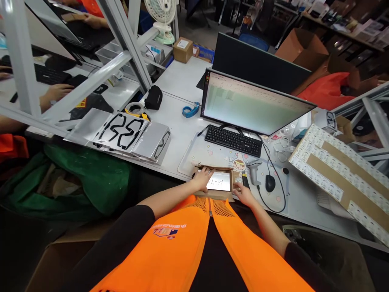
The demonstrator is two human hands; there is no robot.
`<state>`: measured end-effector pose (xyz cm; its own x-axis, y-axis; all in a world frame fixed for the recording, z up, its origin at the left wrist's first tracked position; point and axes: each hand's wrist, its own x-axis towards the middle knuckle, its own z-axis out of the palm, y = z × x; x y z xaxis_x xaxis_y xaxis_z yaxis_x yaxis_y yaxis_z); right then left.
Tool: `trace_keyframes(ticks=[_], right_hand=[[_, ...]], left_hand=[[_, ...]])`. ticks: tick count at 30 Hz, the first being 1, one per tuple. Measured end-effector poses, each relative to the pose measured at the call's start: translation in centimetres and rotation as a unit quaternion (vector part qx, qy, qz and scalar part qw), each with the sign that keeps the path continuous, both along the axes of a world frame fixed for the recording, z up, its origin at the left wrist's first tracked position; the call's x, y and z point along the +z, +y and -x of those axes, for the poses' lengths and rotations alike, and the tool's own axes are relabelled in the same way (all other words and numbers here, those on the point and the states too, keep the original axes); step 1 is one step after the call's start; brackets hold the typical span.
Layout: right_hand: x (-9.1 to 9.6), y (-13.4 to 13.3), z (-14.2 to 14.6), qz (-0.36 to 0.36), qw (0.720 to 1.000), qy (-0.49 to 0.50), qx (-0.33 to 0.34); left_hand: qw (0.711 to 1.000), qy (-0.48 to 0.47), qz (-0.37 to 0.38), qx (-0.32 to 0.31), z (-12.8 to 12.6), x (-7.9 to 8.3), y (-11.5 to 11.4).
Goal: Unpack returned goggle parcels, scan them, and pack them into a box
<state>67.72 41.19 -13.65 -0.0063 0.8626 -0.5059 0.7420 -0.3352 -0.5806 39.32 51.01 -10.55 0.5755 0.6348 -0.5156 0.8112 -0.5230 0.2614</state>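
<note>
An opened cardboard box lies at the desk's front edge, close against my orange vest. Inside it sits a flat white package with dark lettering on its face. My left hand rests over the box's left side, its fingers stretched and slightly apart, tips on the package's left end. At the right side, my right hand grips the box wall with curled fingers. Part of the package's left end is hidden under my left hand.
Beyond the box stand a keyboard and a monitor. A barcode scanner and mouse lie right, near a large taped carton. Flat packages and a blue tape dispenser are left. A co-worker's hand shows beyond the metal frame.
</note>
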Motion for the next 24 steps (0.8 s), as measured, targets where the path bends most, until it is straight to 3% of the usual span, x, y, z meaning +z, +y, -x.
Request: trace_keyframes(ticks=[6,10,13,17,21,24], right_hand=[[-2.0,-0.2,0.4,-0.039,0.99,0.077,-0.115],[-2.4,0.3,1.2,-0.05,0.986,0.096,-0.124],[-2.5,0.8,2.1,-0.041,0.99,0.087,-0.108],[-2.3,1.1,3.3,0.025,0.986,0.108,-0.122],[-1.8,0.8,4.0,0.098,0.953,0.222,-0.18],[-1.4,0.5,4.5,0.11,0.932,0.277,-0.208]], left_hand=[[0.981,-0.184,-0.018,0.056,3.6,1.6,0.5],[0.937,-0.333,-0.014,0.099,5.7,3.7,-0.2],[0.892,-0.407,0.016,0.197,7.0,4.5,-1.2],[0.787,-0.503,0.063,0.351,8.7,4.3,-2.4],[0.645,-0.619,0.134,0.428,11.6,3.8,-3.7],[0.576,-0.622,0.218,0.482,13.8,3.6,-4.6]])
